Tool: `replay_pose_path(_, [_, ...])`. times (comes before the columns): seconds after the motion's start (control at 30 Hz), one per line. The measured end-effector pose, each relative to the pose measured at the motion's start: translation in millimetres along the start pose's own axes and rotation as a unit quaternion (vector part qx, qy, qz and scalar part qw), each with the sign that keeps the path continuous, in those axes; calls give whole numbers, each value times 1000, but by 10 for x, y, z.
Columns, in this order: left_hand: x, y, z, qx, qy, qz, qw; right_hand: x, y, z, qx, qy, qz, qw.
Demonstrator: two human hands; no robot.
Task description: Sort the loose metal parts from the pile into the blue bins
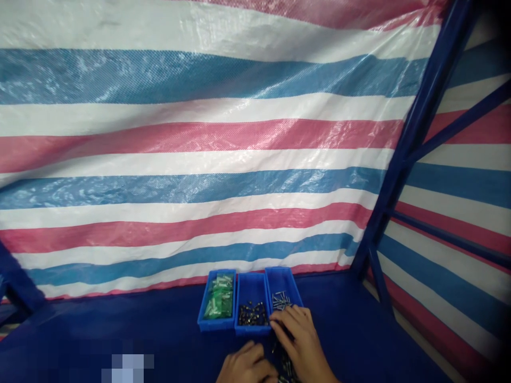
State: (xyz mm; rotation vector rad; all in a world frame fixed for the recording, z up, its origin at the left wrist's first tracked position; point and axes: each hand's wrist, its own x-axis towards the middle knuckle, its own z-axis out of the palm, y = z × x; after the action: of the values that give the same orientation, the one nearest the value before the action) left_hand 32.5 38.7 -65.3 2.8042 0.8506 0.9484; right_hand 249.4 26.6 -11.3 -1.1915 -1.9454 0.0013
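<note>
- The right hand is half curled at the front edge of the right bin; whether it grips anything is hidden.
- The left hand is loosely curled, cut off by the frame's bottom edge; its hold cannot be told.
- Between and under the hands lies a heap of metal pins, partly covered.
- Three blue plastic bins stand side by side on the blue tabletop: green-bagged parts, dark small fittings, and slim metal pins.
- A blurred patch hides the lower left.
</note>
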Motion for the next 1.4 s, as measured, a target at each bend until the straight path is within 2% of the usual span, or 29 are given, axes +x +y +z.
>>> replay_pose_path(0.27, [-13, 4, 59, 52, 11, 37, 998, 3, -23, -41, 15, 31, 13, 999])
replay_pose_path(0.33, [-21, 24, 63, 35, 9, 0, 999, 3, -23, -52, 19, 40, 17, 999])
replay_pose_path(0.43, [-24, 60, 15, -20, 16, -108, 994, -5, -19, -55, 29, 46, 27, 998])
replay_pose_path(0.53, [-5, 93, -83, -64, 59, -187, 978, -7, -34, -66, 39, 34, 26, 998])
replay_pose_path(0.67, [37, 121, -177, -88, 120, -234, 961, 3, -96, -110, 51, -15, -15, 998])
replay_pose_path(0.8, [64, 123, -159, -91, 144, -234, 957, -8, -149, -119, 35, -63, -60, 996])
replay_pose_path(0.9, [67, 116, -125, -92, 153, -229, 957, -20, -152, -91, 30, -65, -65, 995])
replay_pose_path(1.0, [58, 105, -107, -89, 142, -223, 960, -16, -140, -77, 29, -38, -55, 997])
replay_pose_path(1.1, [41, 86, -99, -83, 128, -213, 965, -2, -135, -93, 31, -42, -35, 998])
replay_pose_path(1.23, [29, 57, -94, -85, 120, -201, 969, 9, -139, -114, 35, -53, -53, 997])
replay_pose_path(1.3, [27, 51, -94, -89, 111, -208, 968, 10, -142, -114, 33, -63, -46, 996])
replay_pose_path(1.4, [26, 55, -98, -83, 91, -238, 963, 6, -144, -105, 48, -46, -21, 998])
